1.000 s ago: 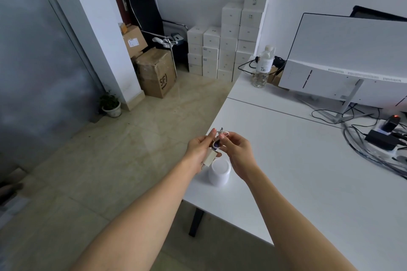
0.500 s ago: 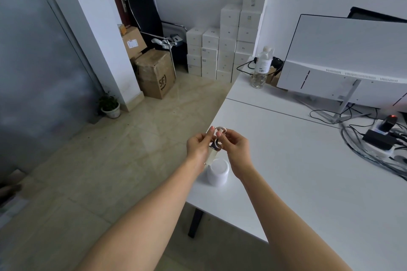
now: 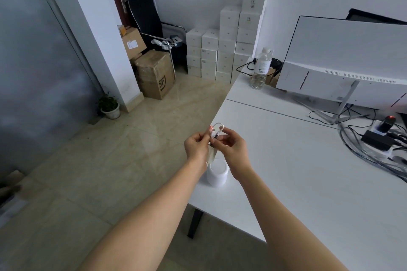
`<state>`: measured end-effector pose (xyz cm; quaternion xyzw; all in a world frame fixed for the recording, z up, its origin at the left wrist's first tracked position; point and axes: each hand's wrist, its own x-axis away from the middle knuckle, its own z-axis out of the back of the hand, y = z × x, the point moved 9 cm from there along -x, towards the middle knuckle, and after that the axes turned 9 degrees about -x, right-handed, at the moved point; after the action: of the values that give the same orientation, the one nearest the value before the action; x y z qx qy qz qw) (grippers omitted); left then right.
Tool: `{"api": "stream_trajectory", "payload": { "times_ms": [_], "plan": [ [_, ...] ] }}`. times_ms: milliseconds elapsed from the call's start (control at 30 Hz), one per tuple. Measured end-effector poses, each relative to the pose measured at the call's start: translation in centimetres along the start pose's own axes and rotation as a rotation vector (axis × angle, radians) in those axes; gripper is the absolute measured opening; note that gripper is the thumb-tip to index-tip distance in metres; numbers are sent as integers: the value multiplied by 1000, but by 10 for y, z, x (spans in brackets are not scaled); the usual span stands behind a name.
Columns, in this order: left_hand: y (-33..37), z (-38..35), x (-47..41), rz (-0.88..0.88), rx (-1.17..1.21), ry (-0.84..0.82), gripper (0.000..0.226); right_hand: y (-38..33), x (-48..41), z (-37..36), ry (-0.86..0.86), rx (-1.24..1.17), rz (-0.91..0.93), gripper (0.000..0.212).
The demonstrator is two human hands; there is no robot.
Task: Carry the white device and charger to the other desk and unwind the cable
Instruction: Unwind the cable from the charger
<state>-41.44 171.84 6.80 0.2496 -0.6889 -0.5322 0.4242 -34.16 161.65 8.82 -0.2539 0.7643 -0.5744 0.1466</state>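
Observation:
The white device (image 3: 217, 175), a short round cylinder, stands on the white desk (image 3: 308, 171) near its left edge, just below my hands. My left hand (image 3: 196, 145) grips the white charger (image 3: 211, 154), whose block hangs down under the fingers. My right hand (image 3: 233, 146) pinches the thin white cable (image 3: 218, 126) beside it, and a small loop of cable arches above both sets of fingertips. Most of the coiled cable is hidden between my fingers.
A white monitor (image 3: 348, 61) stands at the desk's back right, with a power strip and tangled cables (image 3: 383, 141) at the right. A water bottle (image 3: 261, 68) stands at the far corner. Stacked white boxes (image 3: 229, 46), cardboard cartons (image 3: 155, 73) and a potted plant (image 3: 110, 108) are on the floor.
Both hands have risen slightly above the device, and the cable loop above my fingertips has grown larger as it comes off the charger.

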Motion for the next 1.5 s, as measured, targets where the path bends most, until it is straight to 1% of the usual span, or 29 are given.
{"api": "stream_trajectory", "payload": {
  "times_ms": [67,133,333,433,533,600,800,967,1067,1233,1333,1400,1500],
  "plan": [
    [2,2,0,-8,14,13,27,4,1,3,21,38,-17,40],
    [4,3,0,-14,21,25,26,5,2,4,30,73,-16,38],
    [1,5,-1,-1,48,43,32,-1,5,-2,30,102,32,23],
    [5,5,2,-24,8,36,35,-3,6,-5,32,36,11,15],
    [7,6,3,-55,-71,29,34,-3,6,-6,46,5,-11,2],
    [5,7,3,-35,-78,23,33,-4,5,-4,62,-27,-19,7],
    [-6,7,-2,83,-67,-41,32,0,0,5,88,-146,-71,11],
    [-5,5,-2,103,-70,-87,32,-3,-2,15,144,-145,-52,12],
    [-9,2,-2,168,-65,-176,30,-1,-4,21,178,-234,-72,13],
    [-19,-8,1,316,-179,-436,30,3,-7,29,203,-349,-109,15],
    [-24,-10,4,385,-183,-539,28,7,-8,36,228,-376,-131,16],
    [-28,-11,4,409,-191,-598,26,10,-8,41,243,-395,-144,16],
    [-28,-10,5,385,-195,-701,15,14,-8,47,261,-401,-157,17]
  ]
}}
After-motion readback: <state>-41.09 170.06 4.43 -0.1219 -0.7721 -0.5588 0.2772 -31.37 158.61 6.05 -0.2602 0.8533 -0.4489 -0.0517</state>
